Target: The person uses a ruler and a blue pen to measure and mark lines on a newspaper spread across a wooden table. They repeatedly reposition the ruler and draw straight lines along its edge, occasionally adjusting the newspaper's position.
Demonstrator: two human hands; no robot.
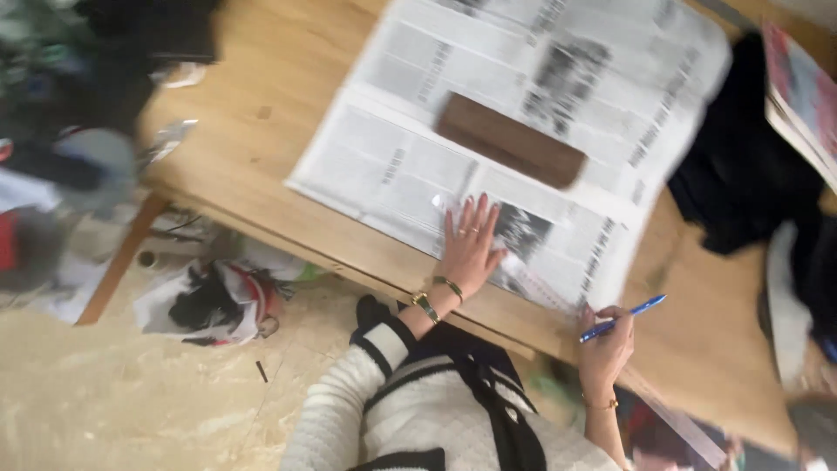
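A large open newspaper (523,113) lies spread on a wooden table (261,131). A flat brown rectangular piece (510,139) rests on its middle. My left hand (469,246) lies flat on the near part of the newspaper, fingers spread, with rings and wrist bands. Under its fingertips sits a small pale scrap (443,206). My right hand (606,344) is at the table's near edge, closed around a blue pen (623,317) that points to the right. A long ruler (676,417) slants below that hand.
A black cloth (741,166) lies on the table to the right, with a colourful magazine (806,96) beyond it. On the floor at left are a crumpled bag (209,301) and blurred clutter (61,157).
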